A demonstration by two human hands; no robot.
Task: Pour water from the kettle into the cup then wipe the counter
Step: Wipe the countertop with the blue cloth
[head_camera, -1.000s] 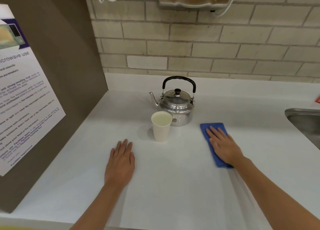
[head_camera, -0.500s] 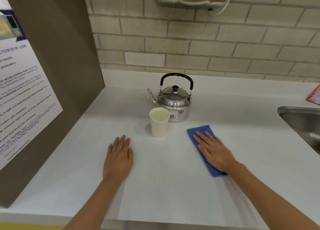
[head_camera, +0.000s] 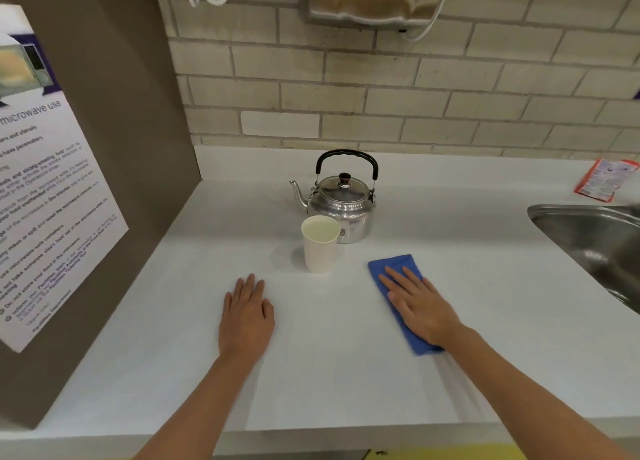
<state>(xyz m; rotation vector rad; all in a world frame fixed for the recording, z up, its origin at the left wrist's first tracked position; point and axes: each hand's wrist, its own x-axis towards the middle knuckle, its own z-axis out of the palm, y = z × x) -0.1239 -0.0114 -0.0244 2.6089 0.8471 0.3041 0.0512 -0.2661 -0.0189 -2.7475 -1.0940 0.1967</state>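
Observation:
A steel kettle (head_camera: 341,203) with a black handle stands upright at the back of the white counter (head_camera: 339,380), spout pointing left. Just in front of it is a white paper cup (head_camera: 320,251), filled nearly to the rim with water. A folded blue cloth (head_camera: 398,263) lies to the cup's right. My right hand (head_camera: 420,309) rests flat on the cloth, fingers spread, pressing it to the counter and covering its middle. My left hand (head_camera: 246,317) lies flat on the bare counter in front and left of the cup, holding nothing.
A steel sink (head_camera: 588,237) is set into the counter at the right. A red packet (head_camera: 604,180) lies behind it by the brick wall. A brown side panel with a microwave notice (head_camera: 45,199) closes off the left. The counter's front edge is close to me.
My right hand has slid the blue cloth a little to the left and toward me. My left hand, the cup and the kettle have stayed in place.

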